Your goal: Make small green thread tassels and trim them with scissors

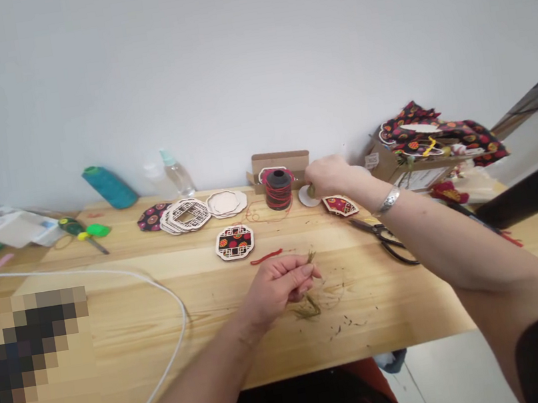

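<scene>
My left hand is closed in a pinch around a small bundle of olive-green strands, whose tips poke out above the thumb. More such strands lie on the wood just below it. Farther back, my right hand is closed, knuckles up, over a white disc. A bit of olive colour shows under its fingers; what they grip is mostly hidden. Beside this hand are a dark cone of red thread and a patterned fabric piece with a pale frame. A red cord lies behind my left hand.
Black-handled scissors lie under my right forearm. A framed octagonal piece, stacked cut-out frames, a spray bottle and a teal thread cone stand left. A fabric-filled box is right; a white cable crosses the left.
</scene>
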A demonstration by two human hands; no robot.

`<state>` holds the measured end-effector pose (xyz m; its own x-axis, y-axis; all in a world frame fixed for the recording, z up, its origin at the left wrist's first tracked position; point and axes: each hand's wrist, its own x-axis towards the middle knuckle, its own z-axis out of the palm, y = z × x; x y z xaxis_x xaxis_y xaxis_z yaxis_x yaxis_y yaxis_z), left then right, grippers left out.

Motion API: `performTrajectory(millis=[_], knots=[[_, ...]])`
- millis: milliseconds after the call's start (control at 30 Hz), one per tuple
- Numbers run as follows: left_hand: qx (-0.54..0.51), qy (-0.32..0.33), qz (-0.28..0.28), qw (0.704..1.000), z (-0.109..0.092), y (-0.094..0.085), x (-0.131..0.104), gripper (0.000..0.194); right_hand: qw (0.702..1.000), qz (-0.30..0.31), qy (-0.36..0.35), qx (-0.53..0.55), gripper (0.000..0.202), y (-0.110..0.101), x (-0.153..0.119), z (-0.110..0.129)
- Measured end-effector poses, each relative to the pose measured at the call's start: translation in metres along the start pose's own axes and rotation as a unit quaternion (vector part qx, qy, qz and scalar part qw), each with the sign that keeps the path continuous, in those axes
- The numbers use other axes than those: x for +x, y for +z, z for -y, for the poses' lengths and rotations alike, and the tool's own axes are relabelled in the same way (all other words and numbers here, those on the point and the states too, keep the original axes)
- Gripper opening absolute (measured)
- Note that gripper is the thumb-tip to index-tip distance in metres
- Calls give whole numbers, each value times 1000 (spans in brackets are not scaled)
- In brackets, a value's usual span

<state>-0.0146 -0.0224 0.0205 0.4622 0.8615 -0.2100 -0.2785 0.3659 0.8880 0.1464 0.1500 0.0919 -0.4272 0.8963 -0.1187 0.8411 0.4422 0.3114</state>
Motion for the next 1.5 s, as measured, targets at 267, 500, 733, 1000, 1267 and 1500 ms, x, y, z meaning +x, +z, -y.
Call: performTrajectory(millis=[267, 500, 733, 1000, 1267, 1500], knots=[[-5, -1, -15, 1000, -1, 0, 1, 25, 993, -16, -13, 117, 34, 0, 11, -10], [-29, 23, -69, 997, 1, -1, 6, 22, 913, -249, 3, 323, 28, 3, -39, 8], [-29, 26, -102, 994, 2, -2, 10, 20, 524, 39, -63, 848, 42, 52, -93, 65], [5, 9, -102, 995, 3, -4, 13, 21, 537, 95, -102, 832, 40, 69, -99, 62], [25, -25, -97, 995, 3, 1, 13, 24, 529, 51, -48, 846, 26, 68, -101, 69], [63, -29, -115, 991, 5, 3, 11, 22, 548, 5, -54, 835, 19, 67, -103, 73]])
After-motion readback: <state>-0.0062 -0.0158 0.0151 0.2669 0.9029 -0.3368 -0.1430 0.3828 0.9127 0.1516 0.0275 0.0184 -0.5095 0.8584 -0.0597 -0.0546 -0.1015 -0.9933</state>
